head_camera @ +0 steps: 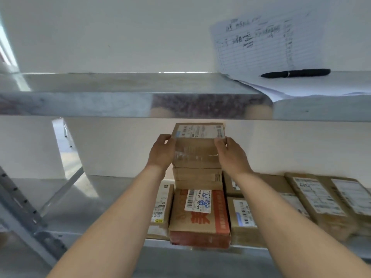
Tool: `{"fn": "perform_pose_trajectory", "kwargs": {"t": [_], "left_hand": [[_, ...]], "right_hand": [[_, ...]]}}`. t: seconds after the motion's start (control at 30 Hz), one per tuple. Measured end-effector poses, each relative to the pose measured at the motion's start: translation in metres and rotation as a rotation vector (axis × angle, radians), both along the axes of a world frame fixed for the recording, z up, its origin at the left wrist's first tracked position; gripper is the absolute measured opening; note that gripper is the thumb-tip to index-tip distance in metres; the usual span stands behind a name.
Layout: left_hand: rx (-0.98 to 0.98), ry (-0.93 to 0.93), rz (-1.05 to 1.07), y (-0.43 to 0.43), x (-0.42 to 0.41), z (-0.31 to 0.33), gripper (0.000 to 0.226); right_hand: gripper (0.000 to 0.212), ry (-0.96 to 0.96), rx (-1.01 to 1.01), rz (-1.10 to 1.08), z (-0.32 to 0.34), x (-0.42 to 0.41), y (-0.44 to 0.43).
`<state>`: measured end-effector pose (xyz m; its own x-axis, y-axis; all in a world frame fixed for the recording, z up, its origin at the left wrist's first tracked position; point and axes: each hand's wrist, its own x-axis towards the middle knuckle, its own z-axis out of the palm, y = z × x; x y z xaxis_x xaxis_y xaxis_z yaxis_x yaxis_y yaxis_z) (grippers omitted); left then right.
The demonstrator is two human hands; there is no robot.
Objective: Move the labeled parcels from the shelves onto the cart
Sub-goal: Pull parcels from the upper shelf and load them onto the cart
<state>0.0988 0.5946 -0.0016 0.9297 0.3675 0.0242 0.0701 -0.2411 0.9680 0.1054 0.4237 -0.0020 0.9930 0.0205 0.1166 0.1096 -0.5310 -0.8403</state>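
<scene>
Parcel (pixel 197 149) of brown cardboard, its white label blurred past reading, is gripped atop a stack on the lower shelf (pixel 80 197), left hand (pixel 161 152) curled round its left edge, right hand (pixel 230 154) round its right. "J4-J06" is printed on the sticker (pixel 198 200) of the red-printed box (pixel 200 221) below, overwritten in blue.
</scene>
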Motion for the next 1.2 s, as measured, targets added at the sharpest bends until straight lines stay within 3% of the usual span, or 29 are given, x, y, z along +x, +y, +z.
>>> {"fn": "perform_pose_trajectory", "kwargs": {"t": [0.17,0.33,0.57,1.2], "left_hand": [[-0.165,-0.040,-0.046,0.000,-0.012,-0.005,0.021],[-0.258,-0.148,-0.153,-0.017,-0.044,-0.003,0.029],[-0.158,-0.209,-0.282,-0.054,-0.096,-0.012,0.040],[-0.046,-0.110,-0.610,-0.237,-0.173,-0.049,0.054]], "right_hand": [[0.041,-0.048,0.072,-0.026,0.000,-0.022,-0.004],[0.048,-0.133,0.118,-0.047,0.002,-0.052,-0.024],[0.045,-0.235,0.077,-0.013,-0.009,-0.102,-0.073],[0.056,-0.178,0.166,-0.168,-0.057,-0.235,-0.270]]}}
